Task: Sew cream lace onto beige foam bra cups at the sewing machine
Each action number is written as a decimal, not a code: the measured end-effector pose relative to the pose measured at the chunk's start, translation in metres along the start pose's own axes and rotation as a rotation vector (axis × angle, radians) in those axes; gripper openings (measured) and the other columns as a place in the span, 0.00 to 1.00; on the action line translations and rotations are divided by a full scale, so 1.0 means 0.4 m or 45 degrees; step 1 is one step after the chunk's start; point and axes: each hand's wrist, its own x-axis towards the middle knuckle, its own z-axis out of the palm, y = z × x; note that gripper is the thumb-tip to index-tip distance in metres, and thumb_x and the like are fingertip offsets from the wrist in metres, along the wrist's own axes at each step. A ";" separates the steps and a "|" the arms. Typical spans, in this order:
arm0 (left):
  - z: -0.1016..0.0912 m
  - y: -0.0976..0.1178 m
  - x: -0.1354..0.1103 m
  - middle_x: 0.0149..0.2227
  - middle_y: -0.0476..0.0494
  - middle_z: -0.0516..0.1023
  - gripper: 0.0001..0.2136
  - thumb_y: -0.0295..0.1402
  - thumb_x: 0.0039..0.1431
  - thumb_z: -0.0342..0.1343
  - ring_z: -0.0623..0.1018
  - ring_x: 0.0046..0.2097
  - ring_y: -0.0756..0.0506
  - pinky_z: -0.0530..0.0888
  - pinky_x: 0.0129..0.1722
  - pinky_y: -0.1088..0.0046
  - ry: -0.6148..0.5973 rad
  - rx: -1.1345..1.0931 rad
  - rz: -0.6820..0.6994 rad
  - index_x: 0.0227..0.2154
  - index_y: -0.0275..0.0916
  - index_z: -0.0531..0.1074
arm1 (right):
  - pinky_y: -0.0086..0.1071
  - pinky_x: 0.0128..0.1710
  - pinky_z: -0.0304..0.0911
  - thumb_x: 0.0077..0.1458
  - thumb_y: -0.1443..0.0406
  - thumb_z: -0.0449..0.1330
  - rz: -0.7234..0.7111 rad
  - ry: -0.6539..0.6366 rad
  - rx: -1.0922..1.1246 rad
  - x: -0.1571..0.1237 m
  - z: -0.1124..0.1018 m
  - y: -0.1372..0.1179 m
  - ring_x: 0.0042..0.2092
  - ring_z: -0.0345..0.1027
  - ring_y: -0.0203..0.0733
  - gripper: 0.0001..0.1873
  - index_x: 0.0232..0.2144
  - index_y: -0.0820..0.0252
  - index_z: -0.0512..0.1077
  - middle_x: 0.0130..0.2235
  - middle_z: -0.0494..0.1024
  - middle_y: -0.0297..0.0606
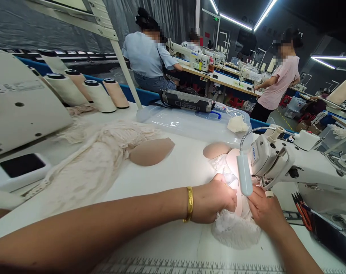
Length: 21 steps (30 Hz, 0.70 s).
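White lace fabric [237, 230] and a smooth pale pink moulded piece [233, 160] lie together at the head of a white JUKI sewing machine [267, 156]. My left hand [218, 198], with a gold bangle at the wrist, is closed on the lace and pink piece, left of the needle area. My right hand [266, 207] pinches the fabric's right side, close under the machine head; its fingertips are partly hidden. A lit lamp [244, 173] on a bendable neck hangs between the hands and hides the needle. Behind the work lies a beige cup [215, 150].
Another beige cup [152, 152] touches a heap of cream lace [95, 156]. Thread cones [100, 95] stand at the back left, near a clear plastic lid [173, 123]. Red-handled snips [303, 213] and a dark phone-like slab [330, 232] lie right. Co-workers [150, 57] occupy the background.
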 end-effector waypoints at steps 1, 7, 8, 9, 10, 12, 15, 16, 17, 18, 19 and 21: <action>-0.004 -0.004 0.002 0.31 0.55 0.79 0.10 0.14 0.37 0.55 0.72 0.31 0.50 0.58 0.39 0.64 0.001 0.022 0.004 0.19 0.37 0.66 | 0.33 0.47 0.69 0.61 0.73 0.51 -0.004 0.009 -0.002 0.000 0.002 0.002 0.49 0.74 0.43 0.21 0.50 0.54 0.76 0.48 0.81 0.38; -0.028 -0.037 0.012 0.27 0.53 0.76 0.09 0.19 0.44 0.56 0.66 0.26 0.51 0.58 0.39 0.64 0.008 0.050 0.019 0.17 0.36 0.64 | 0.36 0.49 0.68 0.62 0.74 0.51 -0.026 0.046 0.033 0.004 0.001 0.010 0.49 0.73 0.45 0.19 0.48 0.55 0.76 0.46 0.81 0.39; -0.031 -0.040 0.013 0.26 0.53 0.75 0.10 0.19 0.45 0.56 0.65 0.26 0.51 0.58 0.39 0.63 0.001 0.052 0.020 0.16 0.36 0.63 | 0.36 0.48 0.68 0.61 0.74 0.51 -0.015 0.024 0.050 0.003 -0.003 0.008 0.49 0.73 0.45 0.20 0.48 0.54 0.76 0.46 0.81 0.39; -0.033 -0.041 0.012 0.26 0.53 0.75 0.10 0.19 0.44 0.56 0.65 0.26 0.51 0.58 0.39 0.63 -0.001 0.058 0.023 0.16 0.36 0.63 | 0.36 0.46 0.68 0.60 0.75 0.51 -0.008 -0.002 0.077 0.003 -0.009 0.005 0.48 0.72 0.45 0.21 0.49 0.53 0.76 0.47 0.81 0.38; -0.034 -0.040 0.011 0.26 0.53 0.75 0.10 0.19 0.44 0.56 0.66 0.26 0.51 0.57 0.39 0.63 0.001 0.071 0.025 0.16 0.36 0.63 | 0.35 0.45 0.68 0.59 0.75 0.51 -0.014 -0.026 0.114 0.002 -0.016 0.002 0.48 0.72 0.44 0.22 0.48 0.52 0.75 0.48 0.80 0.38; -0.034 -0.035 0.008 0.29 0.52 0.77 0.10 0.17 0.42 0.56 0.68 0.29 0.49 0.57 0.39 0.62 -0.008 0.120 0.045 0.18 0.36 0.62 | 0.34 0.42 0.68 0.59 0.76 0.51 -0.073 -0.057 0.201 0.003 -0.030 -0.007 0.46 0.71 0.44 0.21 0.47 0.52 0.75 0.47 0.80 0.36; -0.033 -0.026 0.005 0.32 0.51 0.78 0.11 0.15 0.37 0.55 0.72 0.33 0.46 0.56 0.38 0.62 -0.061 0.227 0.089 0.21 0.37 0.63 | 0.33 0.37 0.65 0.60 0.76 0.51 -0.168 -0.075 0.277 0.009 -0.045 -0.018 0.42 0.70 0.43 0.18 0.41 0.53 0.75 0.42 0.81 0.35; -0.032 -0.026 0.005 0.32 0.51 0.78 0.11 0.15 0.37 0.55 0.72 0.33 0.46 0.56 0.37 0.63 -0.071 0.255 0.098 0.21 0.37 0.64 | 0.33 0.37 0.65 0.60 0.76 0.51 -0.180 -0.075 0.284 0.012 -0.048 -0.019 0.41 0.70 0.42 0.17 0.40 0.53 0.74 0.41 0.80 0.35; -0.031 -0.027 0.005 0.31 0.51 0.78 0.11 0.16 0.36 0.55 0.72 0.33 0.46 0.56 0.37 0.63 -0.073 0.274 0.108 0.22 0.38 0.64 | 0.33 0.36 0.64 0.60 0.76 0.51 -0.183 -0.073 0.285 0.014 -0.049 -0.020 0.42 0.70 0.42 0.17 0.40 0.53 0.74 0.41 0.80 0.35; -0.030 -0.031 0.006 0.30 0.51 0.77 0.11 0.16 0.37 0.56 0.71 0.32 0.46 0.55 0.36 0.63 -0.066 0.287 0.115 0.22 0.38 0.64 | 0.33 0.36 0.64 0.60 0.76 0.51 -0.180 -0.073 0.282 0.015 -0.050 -0.020 0.42 0.70 0.43 0.16 0.40 0.54 0.74 0.42 0.80 0.35; -0.028 -0.036 0.007 0.29 0.51 0.76 0.10 0.18 0.37 0.56 0.69 0.30 0.47 0.55 0.35 0.63 -0.051 0.295 0.120 0.21 0.38 0.64 | 0.33 0.36 0.64 0.60 0.76 0.51 -0.173 -0.073 0.277 0.016 -0.049 -0.019 0.42 0.70 0.43 0.16 0.40 0.54 0.74 0.42 0.80 0.35; -0.022 -0.051 0.009 0.25 0.51 0.74 0.09 0.20 0.40 0.57 0.67 0.28 0.48 0.54 0.34 0.63 0.005 0.297 0.136 0.19 0.37 0.62 | 0.33 0.37 0.64 0.59 0.76 0.52 -0.152 -0.080 0.258 0.014 -0.044 -0.016 0.43 0.70 0.43 0.16 0.40 0.54 0.74 0.41 0.80 0.35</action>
